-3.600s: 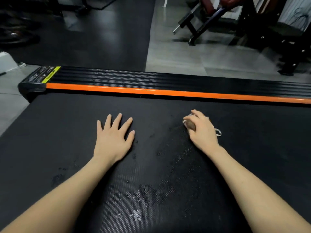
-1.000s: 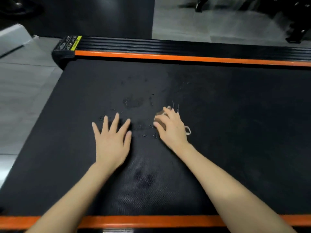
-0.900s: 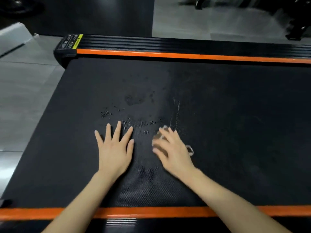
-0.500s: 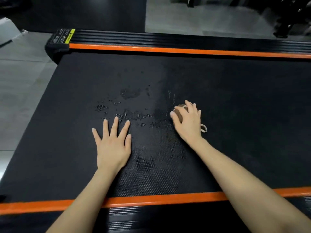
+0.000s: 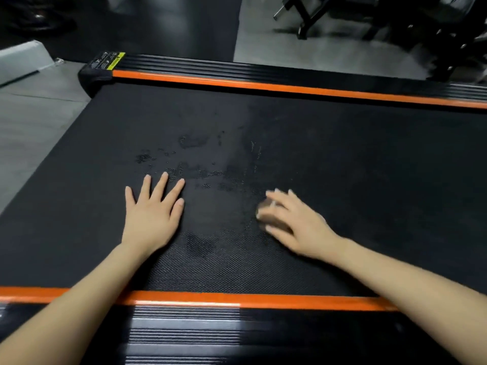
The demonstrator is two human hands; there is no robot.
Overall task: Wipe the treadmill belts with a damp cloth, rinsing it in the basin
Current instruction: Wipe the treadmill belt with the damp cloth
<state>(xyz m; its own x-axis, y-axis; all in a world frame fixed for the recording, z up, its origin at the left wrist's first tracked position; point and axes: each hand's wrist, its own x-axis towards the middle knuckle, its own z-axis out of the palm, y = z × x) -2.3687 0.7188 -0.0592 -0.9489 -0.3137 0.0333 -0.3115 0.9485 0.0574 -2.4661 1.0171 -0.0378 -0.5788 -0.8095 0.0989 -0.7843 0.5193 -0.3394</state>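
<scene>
One yellow label (image 5: 107, 64) beside treadmill belt (image 5: 342, 167), writing illegible.

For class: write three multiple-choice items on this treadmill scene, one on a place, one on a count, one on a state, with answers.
1. The left hand rests: A on the belt; B in a basin; C on the floor.
2. Orange strips in view: A one; B two; C three.
3. The right hand: A lies flat, empty; B holds a cloth; C hangs in air.
Answers: 1 A, palm flat on black belt. 2 B, one each side of it. 3 B, fingers curl over the cloth.
</scene>
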